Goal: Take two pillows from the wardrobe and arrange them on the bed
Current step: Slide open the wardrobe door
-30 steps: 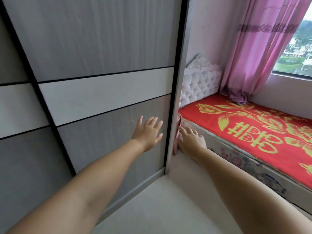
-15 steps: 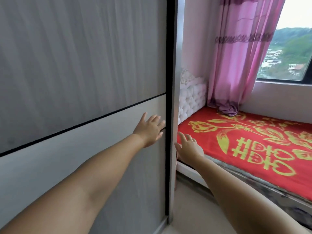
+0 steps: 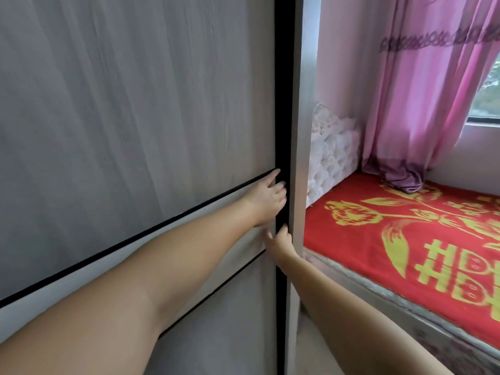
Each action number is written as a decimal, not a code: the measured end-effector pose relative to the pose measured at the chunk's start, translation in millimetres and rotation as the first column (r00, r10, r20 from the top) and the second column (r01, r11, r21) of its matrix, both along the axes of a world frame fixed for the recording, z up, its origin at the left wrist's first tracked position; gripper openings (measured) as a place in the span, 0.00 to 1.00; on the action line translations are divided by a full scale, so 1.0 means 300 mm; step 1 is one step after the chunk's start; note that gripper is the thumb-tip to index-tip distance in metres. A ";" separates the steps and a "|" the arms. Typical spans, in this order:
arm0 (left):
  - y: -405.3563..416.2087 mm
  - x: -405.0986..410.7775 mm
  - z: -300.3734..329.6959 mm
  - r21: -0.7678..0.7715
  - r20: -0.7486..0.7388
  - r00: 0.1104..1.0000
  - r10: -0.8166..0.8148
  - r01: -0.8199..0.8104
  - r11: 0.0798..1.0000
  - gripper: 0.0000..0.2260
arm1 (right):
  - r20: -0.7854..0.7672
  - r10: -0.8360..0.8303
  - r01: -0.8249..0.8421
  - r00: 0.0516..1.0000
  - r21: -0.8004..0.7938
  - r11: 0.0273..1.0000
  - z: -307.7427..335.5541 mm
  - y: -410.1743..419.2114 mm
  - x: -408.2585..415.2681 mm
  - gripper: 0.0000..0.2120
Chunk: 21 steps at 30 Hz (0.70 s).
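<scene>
Your left hand (image 3: 266, 198) rests on the wardrobe door (image 3: 135, 117) at its right edge, fingers curled onto the dark vertical edge strip (image 3: 281, 104); the grip looks hooked on that strip, not fully closed. Your right hand (image 3: 278, 240) sits just below, fingertips tucked into the same edge beside the pale side panel (image 3: 299, 131). Whether that grip has actually caught the strip, you cannot tell from here.

The 2 pillows are not in view; judging by the task, they are behind this shut door. The door is a tall, stiff sliding panel and will probably feel heavy, so pull on the edge strip with both hands, not on the smooth face, where your palms would likely slip. The pillows should be light and soft; take each by its middle or a corner.

The bed (image 3: 405, 301) lies to your right with a red cover (image 3: 378, 253) printed with yellow flowers and a large yellow double-happiness character (image 3: 454, 272). No other writing is legible.
</scene>
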<state>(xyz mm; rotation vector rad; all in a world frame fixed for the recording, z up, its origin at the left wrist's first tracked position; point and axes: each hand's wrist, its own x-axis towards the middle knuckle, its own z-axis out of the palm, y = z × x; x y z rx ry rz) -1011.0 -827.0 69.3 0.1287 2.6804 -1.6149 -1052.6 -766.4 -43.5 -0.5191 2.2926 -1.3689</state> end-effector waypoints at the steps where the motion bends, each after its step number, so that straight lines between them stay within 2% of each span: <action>1: -0.009 -0.017 0.000 -0.001 0.003 1.000 0.016 -0.016 1.000 0.23 | 0.010 -0.014 0.014 1.000 -0.021 1.000 -0.010 -0.017 -0.014 0.30; 4: -0.030 -0.041 -0.016 -0.019 0.000 1.000 0.023 -0.023 1.000 0.22 | 0.034 -0.062 0.064 0.997 -0.078 0.995 -0.035 -0.040 -0.039 0.27; 10: 0.006 -0.036 -0.010 -0.003 -0.015 0.999 0.038 -0.038 0.999 0.19 | 0.036 -0.082 0.086 0.996 -0.125 0.988 -0.044 -0.037 -0.032 0.27; 13: 0.027 0.004 -0.017 -0.003 -0.026 0.996 0.086 -0.086 0.996 0.19 | 0.051 -0.048 0.056 0.998 -0.173 0.983 -0.047 -0.015 0.018 0.29; 21: 0.035 0.279 -0.030 0.041 -0.105 0.981 0.161 -0.158 0.987 0.19 | 0.034 0.098 -0.092 0.995 -0.147 0.985 -0.043 0.010 0.271 0.29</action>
